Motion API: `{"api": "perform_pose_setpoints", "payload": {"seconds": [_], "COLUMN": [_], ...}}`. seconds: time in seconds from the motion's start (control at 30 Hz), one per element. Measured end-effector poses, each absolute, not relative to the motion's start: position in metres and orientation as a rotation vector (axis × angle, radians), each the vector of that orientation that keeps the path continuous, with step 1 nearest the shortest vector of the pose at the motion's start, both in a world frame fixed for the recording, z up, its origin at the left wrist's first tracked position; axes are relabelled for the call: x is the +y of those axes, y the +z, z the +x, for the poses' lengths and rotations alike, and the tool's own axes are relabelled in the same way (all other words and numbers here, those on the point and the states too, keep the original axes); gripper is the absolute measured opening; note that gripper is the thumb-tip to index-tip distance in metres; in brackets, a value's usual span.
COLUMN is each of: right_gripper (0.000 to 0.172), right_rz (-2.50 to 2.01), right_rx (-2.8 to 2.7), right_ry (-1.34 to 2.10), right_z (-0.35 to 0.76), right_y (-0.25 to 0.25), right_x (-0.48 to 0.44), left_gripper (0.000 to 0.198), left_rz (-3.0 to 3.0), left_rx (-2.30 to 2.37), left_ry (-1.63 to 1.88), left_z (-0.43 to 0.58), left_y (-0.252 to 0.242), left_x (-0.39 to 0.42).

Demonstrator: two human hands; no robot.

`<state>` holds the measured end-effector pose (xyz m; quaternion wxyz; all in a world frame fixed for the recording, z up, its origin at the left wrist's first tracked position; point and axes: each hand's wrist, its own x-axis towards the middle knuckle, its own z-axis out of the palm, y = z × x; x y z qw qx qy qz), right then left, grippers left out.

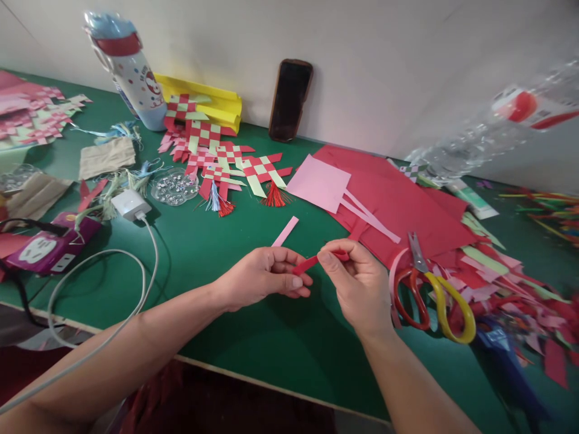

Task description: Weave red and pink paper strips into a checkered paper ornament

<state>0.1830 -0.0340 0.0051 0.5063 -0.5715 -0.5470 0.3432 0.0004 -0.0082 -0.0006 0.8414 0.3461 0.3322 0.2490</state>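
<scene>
Both hands hold one narrow red paper strip [308, 263] above the green table [289, 343]. My left hand [265, 272] pinches its left end between thumb and fingers. The other end is in my right hand [355, 277], where the strip bends back on itself near the fingertips. Just beyond my left hand a pink paper strip [286, 231] lies flat. Right of my right hand are scissors [425, 283] with one red and one yellow handle, blades a little apart. Sheets of red paper [384, 193] lie behind, with a pink sheet [320, 182] and thin pink strips on top.
Woven paper fish [205, 135] with tassels lie near a bottle [131, 72]. A phone [291, 99] leans on the wall. At left are a purple power strip [56, 241], a white charger [130, 204] and its cable. Paper scraps [511, 289] and a clear plastic bottle [488, 132] are at right.
</scene>
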Motion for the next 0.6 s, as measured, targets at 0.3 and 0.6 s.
{"api": "perform_pose_setpoints", "payload": {"seconds": [0.3,0.6], "right_gripper": [0.021,0.027], "right_rz": [-1.448,-1.495], "right_rx": [-1.445,-1.610], "right_ry": [0.724,0.888], "right_z": [0.1800,0.1878], "right_y": [0.0033,0.0077], "right_x": [-0.0379,-0.0348], "left_gripper": [0.037,0.021], "left_rz": [0.791,1.016], "left_rx": [0.770,0.852], "left_ry": [0.571,0.690], "left_z": [0.0015,0.0012], "left_y": [-0.0007,-0.0016], "left_x": [-0.0070,-0.0077]}}
